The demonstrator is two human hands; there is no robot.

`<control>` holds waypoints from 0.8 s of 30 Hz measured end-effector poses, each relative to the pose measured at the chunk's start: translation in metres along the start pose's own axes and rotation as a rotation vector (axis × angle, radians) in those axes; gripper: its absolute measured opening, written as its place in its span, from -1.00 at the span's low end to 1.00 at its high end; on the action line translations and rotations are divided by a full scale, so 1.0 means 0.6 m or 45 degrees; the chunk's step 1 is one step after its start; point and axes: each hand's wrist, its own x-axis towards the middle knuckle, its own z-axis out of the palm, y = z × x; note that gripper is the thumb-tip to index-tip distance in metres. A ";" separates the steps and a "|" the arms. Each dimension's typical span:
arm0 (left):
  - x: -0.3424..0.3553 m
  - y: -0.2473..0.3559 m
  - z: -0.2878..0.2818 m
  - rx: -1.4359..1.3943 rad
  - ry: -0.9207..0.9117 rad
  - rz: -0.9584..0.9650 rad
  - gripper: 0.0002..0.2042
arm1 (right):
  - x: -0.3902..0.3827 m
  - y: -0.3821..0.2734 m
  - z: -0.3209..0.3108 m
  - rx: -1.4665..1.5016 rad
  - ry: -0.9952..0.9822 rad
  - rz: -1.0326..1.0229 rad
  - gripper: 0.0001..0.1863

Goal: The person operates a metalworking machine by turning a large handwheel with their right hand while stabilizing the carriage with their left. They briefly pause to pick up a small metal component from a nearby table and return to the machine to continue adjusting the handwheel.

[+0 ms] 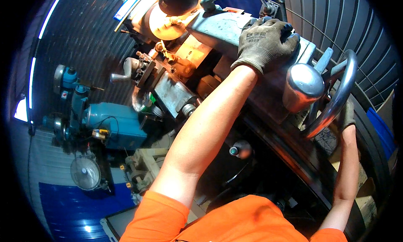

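Note:
My left hand [264, 42], in a grey work glove with dark-coated fingers, lies over the top of a worn pale-blue tailstock [220, 25] on a lathe. Its fingers bend over the far side, their tips hidden. At the right, my right hand [346, 114], also gloved, is low behind a shiny metal handwheel [350, 84]; its fingers are out of sight, so whether it grips anything is unclear. A thick polished handle [304, 88] juts from the wheel toward me. Beside the wheel stands a short pale-blue lever [324, 60].
A lamp lights the lathe's chuck [161, 25] at the back. Left of my forearm sit the tool post [147, 72] and a crank handle [119, 77]. Farther left are a teal machine [113, 120] and a round fan [85, 171]. Dark bed rails [289, 153] run below the tailstock.

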 end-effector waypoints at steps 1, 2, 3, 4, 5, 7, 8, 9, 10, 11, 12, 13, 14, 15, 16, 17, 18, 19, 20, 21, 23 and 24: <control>-0.001 -0.003 0.001 -0.003 -0.001 -0.005 -0.49 | -0.001 -0.026 -0.014 0.013 -0.018 0.012 -0.73; -0.001 -0.005 0.003 -0.002 -0.006 -0.005 -0.49 | -0.005 -0.056 -0.033 -0.032 -0.070 0.006 -0.70; -0.001 -0.003 0.001 -0.001 -0.008 0.000 -0.49 | -0.008 -0.080 -0.051 -0.079 -0.117 0.001 -0.66; 0.000 -0.003 0.000 -0.001 -0.010 0.003 -0.49 | -0.009 -0.075 -0.048 -0.031 -0.090 0.016 -0.66; -0.001 -0.002 -0.002 0.011 -0.015 0.003 -0.50 | -0.009 -0.066 -0.042 0.016 -0.063 0.031 -0.67; 0.000 -0.001 -0.002 0.031 -0.030 0.007 -0.50 | -0.012 -0.073 -0.044 0.031 -0.030 0.019 -0.66; 0.000 0.000 -0.001 0.016 -0.010 0.007 -0.51 | -0.015 -0.082 -0.048 -0.001 -0.023 -0.011 -0.66; -0.003 0.000 -0.001 0.002 0.011 0.005 -0.51 | -0.018 -0.090 -0.051 -0.033 -0.017 -0.044 -0.65; -0.004 0.001 -0.001 -0.011 0.032 0.003 -0.51 | -0.019 -0.091 -0.050 -0.037 -0.022 -0.052 -0.65; -0.005 0.001 -0.001 -0.010 0.031 -0.006 -0.51 | -0.020 -0.092 -0.049 -0.041 -0.028 -0.060 -0.65; -0.004 0.002 -0.001 -0.011 0.029 -0.013 -0.51 | -0.021 -0.092 -0.049 -0.046 -0.032 -0.066 -0.65; -0.004 0.003 -0.001 -0.011 0.027 -0.020 -0.51 | -0.022 -0.093 -0.050 -0.046 -0.018 -0.092 -0.68; -0.004 0.003 -0.002 -0.014 0.021 -0.021 -0.50 | -0.023 -0.095 -0.051 -0.046 -0.004 -0.119 -0.70; -0.004 0.002 -0.003 -0.016 0.014 -0.020 -0.50 | -0.025 -0.096 -0.052 -0.045 0.009 -0.145 -0.72; -0.004 0.001 -0.003 -0.019 0.007 -0.021 -0.50 | -0.026 -0.091 -0.047 -0.047 0.045 -0.195 -0.75; -0.004 0.000 -0.003 -0.012 0.010 -0.007 -0.50 | -0.028 -0.080 -0.036 -0.049 0.080 -0.245 -0.78; -0.002 -0.002 -0.001 -0.009 0.012 0.008 -0.49 | -0.029 -0.066 -0.023 -0.053 0.116 -0.292 -0.80; -0.002 -0.001 -0.002 -0.005 0.015 0.023 -0.49 | -0.028 -0.051 -0.009 -0.100 0.083 -0.280 -0.75; -0.002 0.000 -0.002 -0.001 0.008 0.008 -0.49 | -0.028 -0.033 0.007 -0.148 0.050 -0.269 -0.67; -0.003 0.002 -0.003 0.006 0.001 -0.010 -0.49 | -0.025 -0.022 0.016 -0.175 0.028 -0.269 -0.64; -0.005 0.004 -0.008 0.011 -0.011 -0.031 -0.48 | -0.023 -0.004 0.030 -0.211 -0.005 -0.276 -0.62; -0.005 0.006 -0.009 0.002 -0.015 -0.028 -0.48 | -0.024 0.016 0.044 -0.127 0.009 -0.285 -0.65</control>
